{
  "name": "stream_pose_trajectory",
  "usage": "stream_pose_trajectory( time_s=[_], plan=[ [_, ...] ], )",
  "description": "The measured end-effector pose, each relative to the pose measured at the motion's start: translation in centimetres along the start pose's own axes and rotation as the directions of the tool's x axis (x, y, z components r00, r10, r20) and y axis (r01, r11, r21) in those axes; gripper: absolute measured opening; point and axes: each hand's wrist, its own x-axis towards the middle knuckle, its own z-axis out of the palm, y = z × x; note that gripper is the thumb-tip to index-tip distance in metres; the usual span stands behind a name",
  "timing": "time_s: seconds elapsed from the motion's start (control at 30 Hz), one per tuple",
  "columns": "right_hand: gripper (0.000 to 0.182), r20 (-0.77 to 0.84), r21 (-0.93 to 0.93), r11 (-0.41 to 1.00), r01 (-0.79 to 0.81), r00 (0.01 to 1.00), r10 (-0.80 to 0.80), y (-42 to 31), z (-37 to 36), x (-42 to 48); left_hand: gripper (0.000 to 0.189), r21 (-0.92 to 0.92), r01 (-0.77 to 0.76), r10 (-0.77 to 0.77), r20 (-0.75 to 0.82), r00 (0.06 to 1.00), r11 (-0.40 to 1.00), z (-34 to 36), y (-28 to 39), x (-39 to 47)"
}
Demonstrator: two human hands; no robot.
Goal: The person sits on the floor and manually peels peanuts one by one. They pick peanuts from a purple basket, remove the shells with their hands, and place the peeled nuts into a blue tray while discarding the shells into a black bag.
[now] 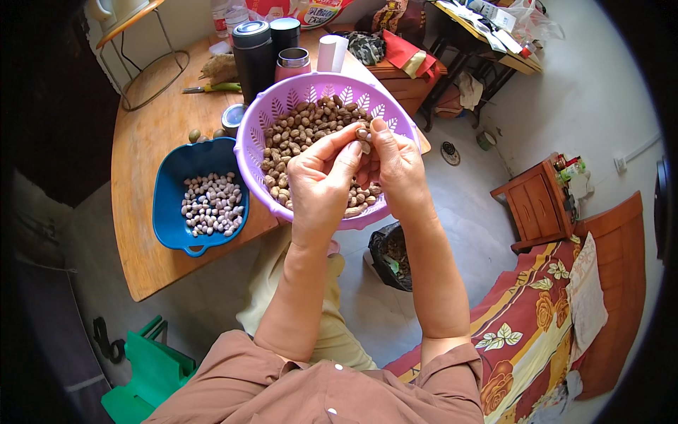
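Both my hands meet above a purple plastic colander basket that holds many unshelled peanuts. Between the fingertips is a peanut with its shell split, a pale kernel showing inside. My left hand pinches its lower left side with thumb and forefinger. On its right side, my right hand grips it with the thumb on top. To the left of the basket, a blue plastic basin contains shelled peanut kernels.
Behind the basket on the wooden table stand a black thermos and a pink flask. A yellow-handled tool lies nearby. Below the basket's right side, a bin with a black liner stands on the floor. A green chair is at lower left.
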Motion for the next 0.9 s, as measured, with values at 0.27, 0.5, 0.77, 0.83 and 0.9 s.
stream_pose_trajectory(
  time_s=[0.27, 0.5, 0.77, 0.83, 0.9],
  plan=[
    [0.046, -0.023, -0.068, 0.996, 0.05, 0.998, -0.051, -0.08, -0.19, -0.17, 0.032, 0.054, -0.096, 0.098, -0.026, 0.995, 0.994, 0.38, -0.17, -0.17],
    [0.048, 0.01, -0.19, 0.978, 0.085, 0.996, -0.085, 0.0, -0.26, -0.46, 0.015, 0.238, -0.124, 0.14, -0.051, 0.989, 0.963, 0.03, -0.37, -0.06],
    [0.043, 0.061, 0.015, 0.997, -0.073, 0.996, 0.072, 0.03, -0.47, -0.37, 0.011, 0.284, -0.154, 0.181, -0.073, 0.981, 0.946, -0.04, -0.18, 0.05],
    [0.04, 0.057, 0.057, 0.995, -0.087, 0.995, 0.084, -0.13, -0.19, -0.34, 0.011, 0.29, -0.198, 0.225, -0.063, 0.972, 0.936, -0.13, -0.26, 0.1],
    [0.038, 0.049, 0.084, 0.992, -0.09, 0.995, 0.086, -0.19, -0.13, -0.29, 0.011, 0.318, -0.237, 0.266, -0.052, 0.963, 0.918, -0.12, -0.23, 0.09]
  ],
)
